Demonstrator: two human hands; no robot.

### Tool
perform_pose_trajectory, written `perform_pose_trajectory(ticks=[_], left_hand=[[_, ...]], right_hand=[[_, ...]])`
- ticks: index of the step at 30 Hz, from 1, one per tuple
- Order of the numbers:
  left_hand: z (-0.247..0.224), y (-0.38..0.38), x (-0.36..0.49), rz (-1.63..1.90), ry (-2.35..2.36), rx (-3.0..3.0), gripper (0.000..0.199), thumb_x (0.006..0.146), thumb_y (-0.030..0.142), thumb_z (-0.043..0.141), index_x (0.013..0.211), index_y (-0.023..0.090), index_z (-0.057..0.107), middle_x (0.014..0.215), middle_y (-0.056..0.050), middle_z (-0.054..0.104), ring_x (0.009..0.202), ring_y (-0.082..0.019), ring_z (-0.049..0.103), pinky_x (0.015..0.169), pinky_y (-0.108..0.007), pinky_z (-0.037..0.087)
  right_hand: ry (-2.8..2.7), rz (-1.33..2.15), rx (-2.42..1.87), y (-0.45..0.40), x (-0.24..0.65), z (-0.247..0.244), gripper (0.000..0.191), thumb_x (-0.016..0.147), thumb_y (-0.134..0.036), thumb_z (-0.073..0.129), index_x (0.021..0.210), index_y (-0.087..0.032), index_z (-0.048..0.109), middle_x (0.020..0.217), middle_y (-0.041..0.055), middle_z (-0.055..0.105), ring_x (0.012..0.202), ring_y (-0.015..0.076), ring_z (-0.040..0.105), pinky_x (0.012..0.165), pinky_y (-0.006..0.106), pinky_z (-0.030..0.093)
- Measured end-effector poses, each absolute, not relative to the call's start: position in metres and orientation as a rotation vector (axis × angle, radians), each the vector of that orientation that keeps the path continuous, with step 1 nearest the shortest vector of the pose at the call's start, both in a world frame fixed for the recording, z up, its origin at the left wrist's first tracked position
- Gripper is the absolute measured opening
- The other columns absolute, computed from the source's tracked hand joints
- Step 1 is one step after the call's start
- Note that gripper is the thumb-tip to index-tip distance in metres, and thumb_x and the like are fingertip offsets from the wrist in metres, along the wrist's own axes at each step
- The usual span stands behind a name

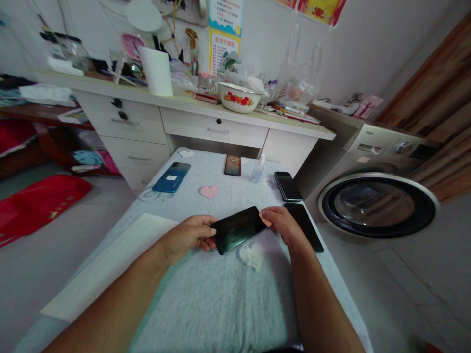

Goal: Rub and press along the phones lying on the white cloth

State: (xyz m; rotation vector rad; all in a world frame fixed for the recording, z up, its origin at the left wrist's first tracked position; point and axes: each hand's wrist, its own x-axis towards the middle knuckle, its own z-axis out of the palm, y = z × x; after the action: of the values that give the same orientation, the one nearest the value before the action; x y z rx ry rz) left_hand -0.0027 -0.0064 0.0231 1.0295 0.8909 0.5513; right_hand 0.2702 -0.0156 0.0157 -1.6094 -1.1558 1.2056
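A black phone (239,229), screen up and slightly tilted, is between my two hands above the cloth-covered table. My left hand (195,232) grips its left end, thumb on the near edge of the screen. At the phone's right end my right hand (281,221) pinches a small orange piece (265,219) against the corner. Beyond them lie a blue phone (171,177) on the left, a small brown-edged phone (232,165) and a clear spray bottle (258,169). Stacked dark phones (288,186) and a black tablet-like device (304,227) rest along the right edge.
A long white strip (110,264) lies along the table's left side. Behind stands a white desk (217,128) bearing a flowered bowl (240,98), a paper roll (157,71) and plastic bags. To the right is a washing machine (379,201); a red bag (44,203) lies at left.
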Motion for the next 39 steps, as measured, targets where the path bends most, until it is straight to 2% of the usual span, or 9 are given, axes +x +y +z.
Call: perform_pose_trajectory(ticks=[5,10,23,30,34,39], left_hand=[[0.019,-0.005,-0.003,0.578,0.870,0.945,0.026,0.066,0.020,0.067,0.090,0.012,0.062,0.063,-0.002,0.065,0.051,-0.010,0.058,0.049,-0.019,0.043],[0.015,-0.004,-0.002,0.642,0.868,0.880,0.028,0.066,0.018,0.066,0.093,0.012,0.060,0.061,-0.001,0.065,0.050,-0.010,0.058,0.049,-0.018,0.044],[0.015,-0.009,0.004,0.683,0.869,0.864,0.035,0.067,0.017,0.070,0.099,0.015,0.056,0.071,0.000,0.067,0.057,-0.010,0.062,0.057,-0.020,0.049],[0.016,-0.009,0.009,0.688,0.821,0.915,0.033,0.068,0.019,0.072,0.096,0.015,0.055,0.078,0.000,0.066,0.067,-0.012,0.065,0.065,-0.023,0.052],[0.015,-0.011,0.012,0.703,0.810,0.922,0.030,0.069,0.019,0.072,0.093,0.016,0.054,0.081,0.001,0.065,0.071,-0.011,0.066,0.068,-0.023,0.051],[0.014,-0.014,0.019,0.731,0.818,0.937,0.030,0.068,0.019,0.072,0.087,0.017,0.050,0.082,0.001,0.065,0.073,-0.012,0.066,0.071,-0.025,0.051]], right_hand=[[-1.123,1.213,-1.578,-0.014,0.270,0.017,0.024,0.062,-0.040,0.060,0.062,-0.016,0.058,0.046,-0.0062,0.041,0.043,0.0067,0.030,0.043,0.022,0.020],[-1.037,1.144,-1.555,-0.014,0.270,0.017,0.028,0.064,-0.041,0.057,0.073,-0.015,0.060,0.050,-0.0061,0.044,0.040,0.0062,0.032,0.040,0.021,0.019],[-0.991,1.149,-1.541,-0.008,0.274,0.004,0.015,0.061,-0.029,0.051,0.070,-0.018,0.055,0.051,-0.0062,0.043,0.042,0.0065,0.034,0.039,0.019,0.020],[-1.090,1.262,-1.461,-0.016,0.255,0.020,0.016,0.056,-0.020,0.048,0.069,-0.017,0.057,0.050,-0.0053,0.048,0.042,0.0059,0.035,0.041,0.019,0.020],[-1.238,1.422,-1.516,-0.028,0.239,0.030,0.016,0.064,-0.026,0.052,0.070,-0.015,0.063,0.047,-0.0051,0.045,0.043,0.0066,0.035,0.042,0.020,0.019],[-1.254,1.457,-1.476,-0.044,0.225,0.018,0.027,0.074,-0.042,0.058,0.067,-0.016,0.058,0.049,-0.0056,0.044,0.043,0.0060,0.033,0.044,0.021,0.021]])
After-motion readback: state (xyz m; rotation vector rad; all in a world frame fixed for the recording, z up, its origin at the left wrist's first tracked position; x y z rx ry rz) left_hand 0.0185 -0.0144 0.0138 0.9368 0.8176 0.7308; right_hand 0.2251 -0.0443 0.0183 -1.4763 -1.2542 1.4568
